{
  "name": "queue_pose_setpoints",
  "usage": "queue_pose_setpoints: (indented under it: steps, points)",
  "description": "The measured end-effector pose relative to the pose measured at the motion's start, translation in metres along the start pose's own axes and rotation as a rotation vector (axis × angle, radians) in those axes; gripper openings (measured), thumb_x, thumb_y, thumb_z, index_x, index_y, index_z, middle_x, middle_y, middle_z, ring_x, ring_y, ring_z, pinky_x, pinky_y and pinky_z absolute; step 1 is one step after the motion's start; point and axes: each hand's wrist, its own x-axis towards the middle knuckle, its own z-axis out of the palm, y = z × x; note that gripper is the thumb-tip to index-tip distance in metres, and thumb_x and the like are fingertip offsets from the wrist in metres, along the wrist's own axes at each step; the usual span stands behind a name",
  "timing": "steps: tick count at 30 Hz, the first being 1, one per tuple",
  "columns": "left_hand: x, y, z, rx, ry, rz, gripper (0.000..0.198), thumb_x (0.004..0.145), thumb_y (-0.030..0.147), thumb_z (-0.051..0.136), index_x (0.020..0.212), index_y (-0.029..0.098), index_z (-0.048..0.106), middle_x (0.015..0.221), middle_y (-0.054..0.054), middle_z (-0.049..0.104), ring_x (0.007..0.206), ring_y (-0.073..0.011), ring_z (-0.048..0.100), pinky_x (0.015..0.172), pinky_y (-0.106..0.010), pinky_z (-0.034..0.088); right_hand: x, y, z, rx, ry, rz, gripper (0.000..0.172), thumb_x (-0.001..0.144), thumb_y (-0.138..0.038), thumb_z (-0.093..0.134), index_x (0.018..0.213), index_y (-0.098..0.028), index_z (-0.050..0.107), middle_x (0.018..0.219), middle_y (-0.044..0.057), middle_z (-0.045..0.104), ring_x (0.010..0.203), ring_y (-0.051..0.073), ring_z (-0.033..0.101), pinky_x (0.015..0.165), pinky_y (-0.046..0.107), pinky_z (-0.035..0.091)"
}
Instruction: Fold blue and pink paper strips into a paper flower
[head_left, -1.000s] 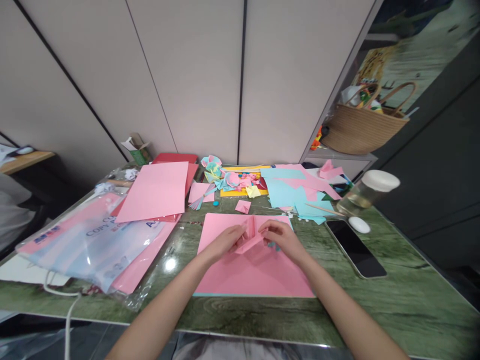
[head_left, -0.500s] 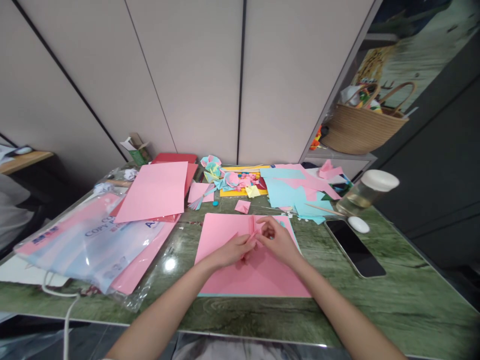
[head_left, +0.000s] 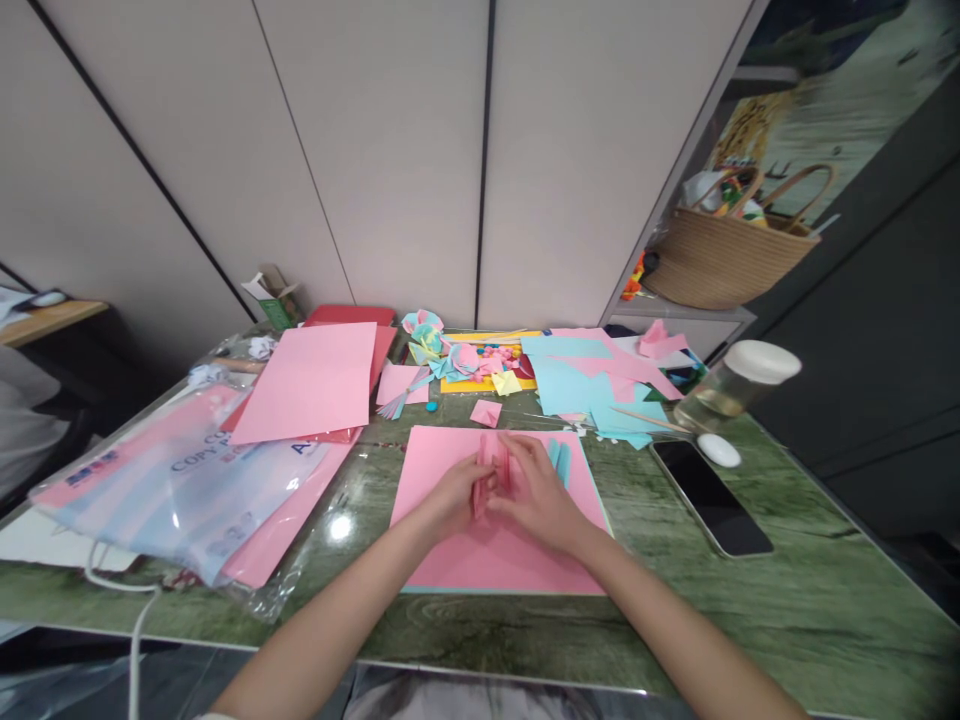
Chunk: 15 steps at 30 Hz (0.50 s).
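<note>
My left hand is closed around a narrow folded piece of pink paper, held upright over a pink sheet. Close on its right is my right hand, thumb and fingers spread apart, the thumb near the folded piece. Between the hands, pink folded strips lie on the sheet, partly covered by my right fingers. Rolled or folded light-blue strips rest beyond my right hand. A small folded pink square sits just behind the sheet.
Pink sheets and a plastic copy-paper bag lie left. Paper flowers and a yellow tray stand at the back. Blue paper offcuts, a jar, a white oval object and a phone are right.
My left hand has turned and shifted slightly left, bringing the folded pink paper upright. My right hand has moved left and spread its fingers, uncovering more of the light-blue strips.
</note>
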Motion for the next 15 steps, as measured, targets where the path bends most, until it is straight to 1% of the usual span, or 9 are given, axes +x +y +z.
queue_pose_setpoints:
  steps: [2,5,8,15]
  points:
    - [0.0,0.002,0.001,-0.094,0.06,0.021,0.007,0.07,0.018,0.051,0.074,0.012,0.049,0.053,0.002,0.047,0.043,-0.0063,0.045,0.041,-0.017,0.033,-0.002,-0.003,0.005,-0.066,-0.029,-0.079,0.08,0.06,-0.035,0.068,0.129,-0.027,0.028,0.127,0.008,0.031,0.119,0.025,0.028,0.097,0.042,0.028]
    - [-0.001,0.005,0.005,-0.167,0.118,0.041,0.007,0.073,0.017,0.049,0.069,0.011,0.05,0.053,0.0,0.05,0.047,-0.0069,0.048,0.048,-0.018,0.038,-0.004,-0.002,0.013,-0.145,-0.031,-0.14,0.077,0.06,-0.041,0.067,0.127,-0.026,0.033,0.128,0.01,0.031,0.118,0.027,0.029,0.097,0.044,0.028]
    - [-0.003,0.004,0.007,-0.164,0.102,0.025,0.01,0.074,0.017,0.047,0.067,0.011,0.05,0.052,-0.001,0.05,0.045,-0.0078,0.048,0.045,-0.018,0.036,-0.003,0.003,0.018,-0.169,-0.005,-0.128,0.075,0.061,-0.044,0.066,0.126,-0.026,0.034,0.127,0.011,0.032,0.117,0.027,0.03,0.096,0.044,0.029]
    - [-0.001,-0.002,0.0,-0.113,0.056,-0.002,0.016,0.075,0.024,0.048,0.065,0.012,0.048,0.052,-0.001,0.05,0.043,-0.0084,0.046,0.036,-0.017,0.026,-0.001,0.009,0.02,-0.117,0.0,-0.072,0.075,0.059,-0.039,0.068,0.125,-0.026,0.035,0.126,0.01,0.032,0.118,0.026,0.03,0.097,0.043,0.028]
